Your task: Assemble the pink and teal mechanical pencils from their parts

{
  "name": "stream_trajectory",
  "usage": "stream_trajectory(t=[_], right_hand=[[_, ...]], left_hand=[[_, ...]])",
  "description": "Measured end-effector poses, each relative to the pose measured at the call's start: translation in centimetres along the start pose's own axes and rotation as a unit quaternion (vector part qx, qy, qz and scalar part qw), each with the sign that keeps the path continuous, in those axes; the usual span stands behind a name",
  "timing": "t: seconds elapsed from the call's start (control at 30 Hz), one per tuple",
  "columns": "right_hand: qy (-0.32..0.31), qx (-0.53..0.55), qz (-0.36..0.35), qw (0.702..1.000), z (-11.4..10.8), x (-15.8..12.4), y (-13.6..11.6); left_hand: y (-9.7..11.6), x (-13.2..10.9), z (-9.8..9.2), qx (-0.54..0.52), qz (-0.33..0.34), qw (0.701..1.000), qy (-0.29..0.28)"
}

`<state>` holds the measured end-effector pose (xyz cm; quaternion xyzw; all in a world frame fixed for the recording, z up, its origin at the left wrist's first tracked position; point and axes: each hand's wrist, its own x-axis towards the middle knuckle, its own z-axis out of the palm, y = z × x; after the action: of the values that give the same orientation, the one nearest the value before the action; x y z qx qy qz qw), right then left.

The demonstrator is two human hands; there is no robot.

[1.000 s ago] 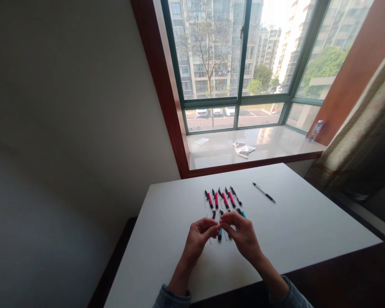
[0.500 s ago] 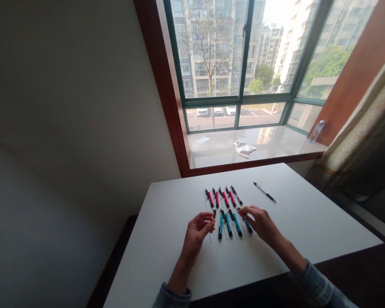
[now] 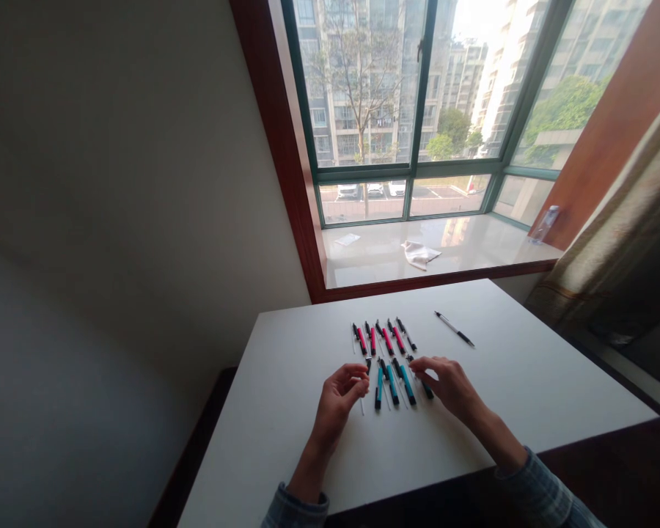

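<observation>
My left hand (image 3: 341, 396) hovers at the left end of the lower row of pen parts, fingers curled and thumb tip close to the fingertips. Anything small between them is hidden. Beside those fingertips lie a black pen part (image 3: 368, 364) and a thin white refill (image 3: 362, 407). My right hand (image 3: 445, 380) is at the row's right end, thumb and index slightly apart, next to another black part (image 3: 410, 359). A teal pen barrel (image 3: 427, 391) lies partly under it. Between my hands are several teal barrels (image 3: 392, 386) with refills and black parts.
Behind them runs a row of pink barrels (image 3: 386, 337) with black parts and refills. A whole pen (image 3: 454, 329) lies farther right on the white table (image 3: 286, 367). On the window sill are a crumpled cloth (image 3: 419, 255), a flat packet (image 3: 347, 240) and a clear bottle (image 3: 544, 225).
My right fingertips have shifted slightly right and away from the black part at the row's right end, which now shows more. My left hand has stayed in place.
</observation>
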<state>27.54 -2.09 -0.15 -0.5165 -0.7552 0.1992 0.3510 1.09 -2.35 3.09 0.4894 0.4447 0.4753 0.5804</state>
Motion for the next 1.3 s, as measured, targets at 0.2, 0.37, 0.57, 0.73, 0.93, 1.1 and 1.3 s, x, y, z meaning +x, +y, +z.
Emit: stream_trajectory(t=[0.2,0.37,0.57,0.73,0.93,1.1,1.3], right_hand=[[0.034,-0.011,-0.007,0.999,-0.7,0.0,1.0],[0.175,-0.158,0.096,0.967,-3.6,-0.3,6.5],[0.153,-0.213,0.218,0.940,-5.7,-0.9,11.8],[0.185,-0.101,0.262,0.942,-6.8,0.4,11.0],[0.268,0.307,0.212,0.888,-6.8,1.6,6.1],[0.201,0.467,0.147,0.849,-4.0,1.9,-2.1],[0.082,0.458,0.115,0.878,1.6,1.8,-8.3]], left_hand=[[-0.2,0.0,-0.1,-0.007,0.002,1.000,-0.008],[-0.3,0.0,-0.2,-0.010,0.006,1.000,-0.007],[-0.3,0.0,-0.2,0.000,0.005,1.000,-0.007],[-0.4,0.0,-0.2,0.001,0.015,1.000,0.002],[-1.4,0.4,-0.7,-0.003,0.040,0.999,0.028],[-1.5,0.6,-0.8,0.002,0.050,0.998,0.026],[-0.3,-0.3,0.0,0.024,0.044,0.994,-0.102]])
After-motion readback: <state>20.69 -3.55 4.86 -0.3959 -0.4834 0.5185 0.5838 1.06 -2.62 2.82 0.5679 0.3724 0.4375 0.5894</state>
